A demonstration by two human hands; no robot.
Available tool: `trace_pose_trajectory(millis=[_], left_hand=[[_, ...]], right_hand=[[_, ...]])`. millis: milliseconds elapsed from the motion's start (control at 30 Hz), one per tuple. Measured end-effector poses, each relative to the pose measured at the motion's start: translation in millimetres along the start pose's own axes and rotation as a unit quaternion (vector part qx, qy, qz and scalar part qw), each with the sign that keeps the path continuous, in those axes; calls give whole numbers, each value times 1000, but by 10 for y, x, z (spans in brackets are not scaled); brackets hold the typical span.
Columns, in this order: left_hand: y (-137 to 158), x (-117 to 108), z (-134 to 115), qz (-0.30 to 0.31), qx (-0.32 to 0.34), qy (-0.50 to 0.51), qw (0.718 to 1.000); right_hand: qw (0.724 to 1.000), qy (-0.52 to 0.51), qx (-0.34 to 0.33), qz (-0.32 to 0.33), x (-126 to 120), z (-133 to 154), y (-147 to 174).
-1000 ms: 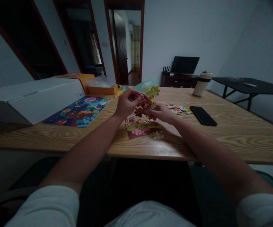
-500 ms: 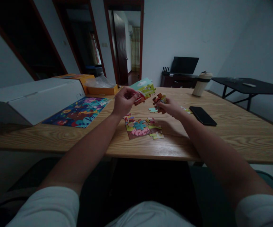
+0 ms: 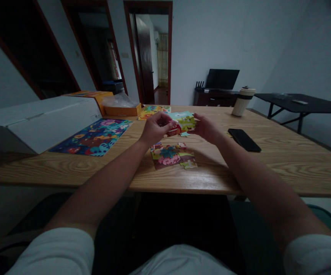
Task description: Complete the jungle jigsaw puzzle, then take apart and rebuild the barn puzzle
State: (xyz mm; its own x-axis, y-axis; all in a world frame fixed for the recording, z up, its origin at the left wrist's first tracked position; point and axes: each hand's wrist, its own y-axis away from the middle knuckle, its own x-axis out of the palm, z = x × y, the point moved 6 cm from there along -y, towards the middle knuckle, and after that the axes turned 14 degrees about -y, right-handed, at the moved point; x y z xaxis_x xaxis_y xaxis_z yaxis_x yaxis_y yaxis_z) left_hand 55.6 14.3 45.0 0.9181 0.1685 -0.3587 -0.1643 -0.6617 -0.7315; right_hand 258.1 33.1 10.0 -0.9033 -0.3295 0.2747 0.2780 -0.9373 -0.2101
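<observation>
My left hand (image 3: pixel 156 128) pinches the left side of a joined jigsaw puzzle section (image 3: pixel 184 121), light blue, green and red, raised above the table. My right hand (image 3: pixel 208 128) closes at the section's right edge; its fingertips are partly hidden behind it. The brown jigsaw pieces it carried do not show clearly now. Below the hands, a partly joined puzzle (image 3: pixel 168 156) lies flat, pink and green with a teal piece in it. A pale green piece (image 3: pixel 189 165) lies at its lower right corner. Just under the raised section sits a light blue piece (image 3: pixel 185 134).
On the left, a long white box (image 3: pixel 59 118) stands behind a dark blue picture sheet (image 3: pixel 92 137). An orange box (image 3: pixel 124 110) with clear plastic and a yellow picture sheet (image 3: pixel 154 111) lie farther back. A black phone (image 3: pixel 244 140) and a cream tumbler (image 3: pixel 242 102) are on the right.
My hands have come together, the right one moving to the section's edge. The raised section has dropped lower and shifted right, uncovering the yellow sheet behind.
</observation>
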Motion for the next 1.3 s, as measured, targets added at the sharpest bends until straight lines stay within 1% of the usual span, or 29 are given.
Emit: trace_pose_trajectory(millis=[33, 67, 167, 267, 433, 500, 533, 633, 700, 733, 767, 800, 833, 867, 900, 933, 967, 1000, 1033, 1067, 1100, 1133, 1167, 1233, 1300], left_hand=[[6, 26, 9, 12, -2, 8, 1000], [10, 44, 21, 20, -5, 15, 1000], [15, 64, 60, 28, -19, 27, 999], [14, 57, 72, 25, -29, 24, 999], [21, 55, 41, 22, -17, 8, 1000], [28, 58, 30, 25, -15, 7, 1000], [31, 57, 27, 26, -16, 9, 1000], [31, 41, 21, 26, -26, 14, 999], [23, 22, 18, 23, -28, 14, 999], [17, 15, 18, 22, -29, 14, 999], [12, 11, 21, 22, -29, 16, 999], [8, 10, 25, 23, -28, 18, 999], [5, 15, 30, 24, -28, 19, 999], [4, 22, 35, 27, -27, 21, 999], [5, 34, 40, 30, -27, 22, 999], [9, 50, 46, 35, -29, 24, 999], [16, 70, 53, 43, -32, 27, 998], [24, 93, 62, 54, -38, 30, 997], [32, 116, 74, 64, -45, 32, 996], [40, 134, 85, 73, -52, 33, 995], [46, 146, 96, 79, -56, 31, 995], [48, 149, 106, 80, -56, 24, 995], [47, 148, 118, 79, -56, 17, 995], [40, 133, 149, 71, -62, 11, 996], [30, 107, 185, 53, -76, 22, 995]], right_hand=[[1000, -26, 3, 10, 68, -5, 16], [999, -37, -1, 5, 97, -5, 30], [999, -36, -18, -30, 78, -5, 58], [998, -27, -34, -37, 71, 7, 71], [997, 27, -48, -59, 84, 33, 63], [993, 66, -38, -91, 6, 30, 36], [988, 92, -33, -118, -73, 32, 20], [960, 185, -45, -204, -431, 87, -16], [939, 251, -55, -230, -689, 129, -33], [928, 290, -44, -231, -802, 131, -40], [911, 340, -25, -233, -898, 127, -41], [884, 395, -18, -250, -973, 148, -25], [854, 446, -24, -268, -1000, 185, -1], [828, 485, -44, -280, -971, 230, 27], [818, 499, -70, -277, -883, 265, 52], [828, 491, -98, -252, -744, 280, 67], [864, 453, -107, -194, -561, 249, 65], [910, 386, -96, -115, -351, 181, 60], [945, 319, -69, -28, -123, 95, 65], [959, 274, -46, 49, 93, 16, 84], [961, 257, -27, 101, 265, -53, 106], [959, 255, -16, 126, 381, -111, 122], [957, 258, -13, 128, 441, -155, 125], [960, 264, -18, 94, 438, -209, 107], [966, 254, -28, 44, 361, -232, 87]])
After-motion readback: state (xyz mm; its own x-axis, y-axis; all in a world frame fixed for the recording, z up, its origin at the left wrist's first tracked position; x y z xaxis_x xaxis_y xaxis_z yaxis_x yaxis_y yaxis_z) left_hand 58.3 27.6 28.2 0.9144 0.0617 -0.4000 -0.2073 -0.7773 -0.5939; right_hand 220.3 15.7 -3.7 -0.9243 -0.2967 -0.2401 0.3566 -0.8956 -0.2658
